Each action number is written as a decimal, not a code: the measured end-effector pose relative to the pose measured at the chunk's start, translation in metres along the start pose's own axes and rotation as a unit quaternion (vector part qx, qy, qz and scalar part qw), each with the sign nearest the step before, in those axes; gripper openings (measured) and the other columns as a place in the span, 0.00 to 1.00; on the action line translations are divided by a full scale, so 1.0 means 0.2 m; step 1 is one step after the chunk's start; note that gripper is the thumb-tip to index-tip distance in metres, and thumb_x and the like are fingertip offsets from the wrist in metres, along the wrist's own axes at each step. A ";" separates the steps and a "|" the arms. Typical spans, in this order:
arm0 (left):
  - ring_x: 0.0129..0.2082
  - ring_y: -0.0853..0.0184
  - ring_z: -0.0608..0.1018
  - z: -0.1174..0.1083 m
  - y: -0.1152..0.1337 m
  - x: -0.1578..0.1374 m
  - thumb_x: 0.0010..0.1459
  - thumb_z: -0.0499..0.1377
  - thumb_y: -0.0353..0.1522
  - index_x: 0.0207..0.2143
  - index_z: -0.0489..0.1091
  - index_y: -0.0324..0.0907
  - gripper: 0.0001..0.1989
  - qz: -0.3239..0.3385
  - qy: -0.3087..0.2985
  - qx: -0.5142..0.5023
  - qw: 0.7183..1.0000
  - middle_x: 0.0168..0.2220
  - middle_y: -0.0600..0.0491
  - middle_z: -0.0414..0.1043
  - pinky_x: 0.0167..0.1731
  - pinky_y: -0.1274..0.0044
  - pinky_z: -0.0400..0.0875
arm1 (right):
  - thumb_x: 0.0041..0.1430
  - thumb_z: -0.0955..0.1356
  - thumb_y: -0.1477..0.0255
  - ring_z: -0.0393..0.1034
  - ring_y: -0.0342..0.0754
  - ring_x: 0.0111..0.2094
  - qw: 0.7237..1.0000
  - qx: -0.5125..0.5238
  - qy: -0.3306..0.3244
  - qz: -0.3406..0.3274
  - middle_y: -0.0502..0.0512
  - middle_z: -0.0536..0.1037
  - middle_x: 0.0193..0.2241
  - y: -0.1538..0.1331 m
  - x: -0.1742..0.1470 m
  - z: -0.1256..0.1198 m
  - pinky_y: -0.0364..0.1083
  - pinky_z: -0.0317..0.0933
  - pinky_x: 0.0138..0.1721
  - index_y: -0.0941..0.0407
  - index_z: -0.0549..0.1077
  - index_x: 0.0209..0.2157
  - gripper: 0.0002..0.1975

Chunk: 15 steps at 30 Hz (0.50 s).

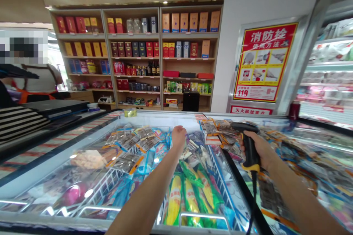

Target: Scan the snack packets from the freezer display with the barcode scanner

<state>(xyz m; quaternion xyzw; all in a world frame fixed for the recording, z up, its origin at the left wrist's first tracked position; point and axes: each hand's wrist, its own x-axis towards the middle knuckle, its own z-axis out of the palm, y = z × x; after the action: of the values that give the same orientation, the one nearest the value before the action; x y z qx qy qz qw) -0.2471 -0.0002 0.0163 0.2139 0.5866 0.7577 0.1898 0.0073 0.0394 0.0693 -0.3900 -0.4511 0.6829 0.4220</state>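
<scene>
Two hands work over the chest freezer (35, 176): the left hand (178, 135) reaches into its wire basket (212, 161) of packets, grip hidden; the right hand (260, 150) clasps a barcode scanner (249, 143) at right.

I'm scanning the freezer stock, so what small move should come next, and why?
Probably close the left hand on one of the packets under it and lift it toward the scanner. That hand is down in the open freezer, and the right hand holds the scanner beside it, over the glass.
</scene>
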 end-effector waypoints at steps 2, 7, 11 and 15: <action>0.32 0.68 0.73 0.15 -0.02 -0.05 0.45 0.55 0.30 0.38 0.63 0.39 0.14 0.032 -0.069 0.143 0.987 0.36 0.49 0.69 0.33 0.76 0.66 | 0.48 0.64 0.69 0.60 0.40 0.11 1.000 -0.003 0.018 0.003 0.47 0.66 0.12 -0.01 0.01 -0.03 0.39 0.56 0.11 0.57 0.64 0.22 0.07; 0.49 0.57 0.63 0.41 -0.11 -0.10 0.38 0.61 0.34 0.51 0.54 0.41 0.35 0.168 -0.151 0.444 0.867 0.51 0.43 0.58 0.45 0.71 0.58 | 0.48 0.64 0.67 0.60 0.40 0.11 0.999 -0.021 0.045 0.005 0.48 0.66 0.12 0.00 0.01 -0.07 0.39 0.56 0.11 0.58 0.64 0.21 0.09; 0.48 0.58 0.65 0.46 -0.15 -0.04 0.45 0.56 0.29 0.52 0.52 0.42 0.30 0.162 -0.149 0.511 0.831 0.48 0.43 0.61 0.43 0.71 0.59 | 0.48 0.64 0.66 0.60 0.39 0.11 0.998 -0.049 0.041 0.010 0.48 0.66 0.12 -0.01 0.02 -0.09 0.39 0.55 0.11 0.58 0.64 0.19 0.11; 0.46 0.57 0.67 0.46 -0.11 0.08 0.47 0.53 0.27 0.53 0.50 0.39 0.29 0.092 -0.113 0.487 0.861 0.46 0.41 0.63 0.40 0.71 0.61 | 0.47 0.65 0.67 0.62 0.40 0.13 0.997 -0.055 0.045 -0.010 0.49 0.69 0.14 -0.02 0.01 -0.09 0.38 0.57 0.12 0.59 0.65 0.20 0.10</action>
<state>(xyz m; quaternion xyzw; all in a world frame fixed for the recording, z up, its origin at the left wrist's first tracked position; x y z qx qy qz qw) -0.2101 0.0880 0.0161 0.4162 0.8332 0.3598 0.0564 0.0239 0.0482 0.0681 -0.4386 -0.4727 0.6342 0.4265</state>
